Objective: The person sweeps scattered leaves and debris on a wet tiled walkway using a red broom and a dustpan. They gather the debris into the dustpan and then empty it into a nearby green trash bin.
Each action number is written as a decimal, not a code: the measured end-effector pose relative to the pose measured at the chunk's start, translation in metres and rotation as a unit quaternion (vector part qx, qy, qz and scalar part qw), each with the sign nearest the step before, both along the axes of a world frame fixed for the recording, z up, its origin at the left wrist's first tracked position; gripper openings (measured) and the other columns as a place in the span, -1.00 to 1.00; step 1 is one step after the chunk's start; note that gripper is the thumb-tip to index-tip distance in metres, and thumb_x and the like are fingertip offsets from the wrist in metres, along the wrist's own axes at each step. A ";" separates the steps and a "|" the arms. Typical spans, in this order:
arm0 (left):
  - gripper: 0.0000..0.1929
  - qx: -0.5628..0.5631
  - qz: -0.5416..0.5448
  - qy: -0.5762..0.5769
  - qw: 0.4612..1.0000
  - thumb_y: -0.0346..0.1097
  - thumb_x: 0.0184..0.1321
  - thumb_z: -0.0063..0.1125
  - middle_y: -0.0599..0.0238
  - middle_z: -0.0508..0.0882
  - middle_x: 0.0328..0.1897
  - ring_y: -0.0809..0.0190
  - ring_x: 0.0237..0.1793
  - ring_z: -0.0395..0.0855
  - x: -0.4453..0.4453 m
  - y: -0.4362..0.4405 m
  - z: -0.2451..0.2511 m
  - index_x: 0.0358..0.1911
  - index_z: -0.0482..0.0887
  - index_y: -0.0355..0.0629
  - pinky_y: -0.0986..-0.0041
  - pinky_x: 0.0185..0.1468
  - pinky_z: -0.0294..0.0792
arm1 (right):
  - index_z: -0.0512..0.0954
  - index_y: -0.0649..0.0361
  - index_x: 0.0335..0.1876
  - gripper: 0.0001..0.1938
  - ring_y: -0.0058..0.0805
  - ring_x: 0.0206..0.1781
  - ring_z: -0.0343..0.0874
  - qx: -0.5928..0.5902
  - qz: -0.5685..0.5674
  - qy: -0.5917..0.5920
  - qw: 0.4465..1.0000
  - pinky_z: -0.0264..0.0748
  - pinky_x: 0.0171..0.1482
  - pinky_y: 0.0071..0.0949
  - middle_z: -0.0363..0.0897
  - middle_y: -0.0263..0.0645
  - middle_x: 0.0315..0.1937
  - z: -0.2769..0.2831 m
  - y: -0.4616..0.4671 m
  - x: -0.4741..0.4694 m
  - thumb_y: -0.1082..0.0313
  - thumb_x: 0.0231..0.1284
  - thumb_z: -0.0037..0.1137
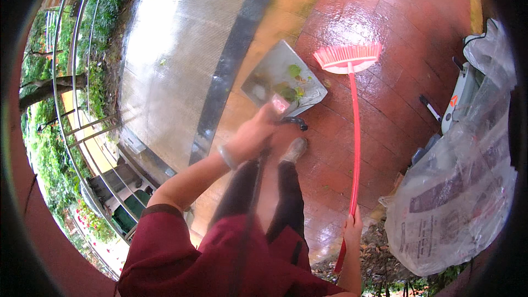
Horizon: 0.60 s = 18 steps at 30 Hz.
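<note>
My left hand (264, 126) is closed around the upper end of a long-handled dustpan (284, 55), in front of my legs. A pinkish part shows beside my fingers, and a black curved piece (295, 121) sticks out past them. Green leaves (294, 71) and smaller bits of debris lie in the metallic grey pan. On the other side, my right hand (353, 225) grips the red handle of a broom (355, 132). Its pink bristle head (350, 57) rests on wet red paving, right of the pan and apart from it, bristles pointing away from me.
Clear plastic sheeting (449, 210) with printing covers things at the right, beside a pale casing (456, 95) with an orange mark. A metal railing (57, 90) and plants line the left. The red paving (396, 132) is wet. My shoe (295, 149) stands below the pan.
</note>
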State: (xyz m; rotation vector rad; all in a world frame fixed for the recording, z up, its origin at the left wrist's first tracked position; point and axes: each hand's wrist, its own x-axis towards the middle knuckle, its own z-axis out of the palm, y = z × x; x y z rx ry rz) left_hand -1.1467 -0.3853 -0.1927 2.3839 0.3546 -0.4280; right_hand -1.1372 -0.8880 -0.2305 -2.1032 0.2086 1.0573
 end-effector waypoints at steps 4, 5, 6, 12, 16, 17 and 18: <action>-0.91 -0.052 0.081 -0.011 0.995 -0.46 -0.07 0.25 0.05 0.43 0.25 0.02 -0.10 0.67 -0.036 0.006 0.006 -0.49 0.60 -0.09 0.28 -0.08 0.53 | 0.19 0.09 0.54 -0.49 -0.76 -0.51 0.33 0.041 -0.139 0.117 0.983 0.30 -0.51 -0.70 0.38 -0.39 -0.37 0.031 0.042 0.022 0.33 0.52 -0.22; -0.91 -0.071 0.126 0.020 0.989 -0.46 -0.07 0.25 0.09 0.45 0.20 0.05 -0.13 0.67 -0.046 0.004 0.005 -0.48 0.60 -0.09 0.30 -0.10 0.52 | 0.18 0.08 0.54 -0.49 -0.77 -0.51 0.32 0.057 -0.126 0.109 0.984 0.29 -0.52 -0.70 0.37 -0.39 -0.38 0.030 0.052 0.030 0.32 0.54 -0.23; -0.91 -0.116 0.181 0.052 0.975 -0.46 -0.07 0.25 0.13 0.48 0.16 0.07 -0.15 0.67 -0.058 0.001 0.003 -0.48 0.61 -0.10 0.32 -0.12 0.52 | 0.17 0.07 0.55 -0.49 -0.79 -0.51 0.31 0.061 -0.119 0.122 0.984 0.27 -0.53 -0.70 0.37 -0.39 -0.39 0.024 0.061 0.037 0.30 0.55 -0.23; -0.92 -0.073 0.181 0.019 0.981 -0.45 -0.05 0.26 0.23 0.55 -0.02 0.12 -0.32 0.66 -0.134 -0.019 -0.002 -0.47 0.62 -0.12 0.35 -0.24 0.50 | 0.23 0.07 0.51 -0.52 -0.66 -0.42 0.42 -0.050 0.014 0.064 0.997 0.43 -0.40 -0.59 0.41 -0.34 -0.35 -0.028 0.039 -0.005 0.25 0.55 -0.20; -0.94 -0.162 0.214 0.028 0.963 -0.45 -0.04 0.23 0.23 0.56 -0.10 0.11 -0.35 0.65 -0.187 -0.032 0.005 -0.50 0.61 -0.13 0.35 -0.29 0.48 | 0.26 -0.02 0.49 -0.54 -0.71 -0.58 0.28 -0.039 0.116 -0.115 0.986 0.31 -0.55 -0.64 0.28 -0.46 -0.53 0.001 -0.009 -0.085 0.19 0.56 -0.19; -0.94 -0.183 0.227 0.051 0.955 -0.45 -0.04 0.23 0.23 0.56 -0.10 0.11 -0.34 0.65 -0.198 -0.032 0.004 -0.50 0.60 -0.14 0.35 -0.29 0.48 | 0.26 -0.04 0.49 -0.54 -0.71 -0.60 0.28 -0.058 0.029 -0.001 0.998 0.30 -0.58 -0.65 0.29 -0.46 -0.53 0.017 -0.017 -0.099 0.18 0.56 -0.17; -0.94 -0.182 0.218 0.045 0.958 -0.45 -0.04 0.23 0.23 0.55 -0.11 0.11 -0.34 0.65 -0.208 -0.032 0.004 -0.50 0.60 -0.14 0.35 -0.29 0.48 | 0.26 -0.05 0.49 -0.54 -0.72 -0.61 0.27 0.018 -0.069 0.084 0.994 0.29 -0.60 -0.66 0.29 -0.46 -0.54 0.035 -0.023 -0.112 0.16 0.56 -0.16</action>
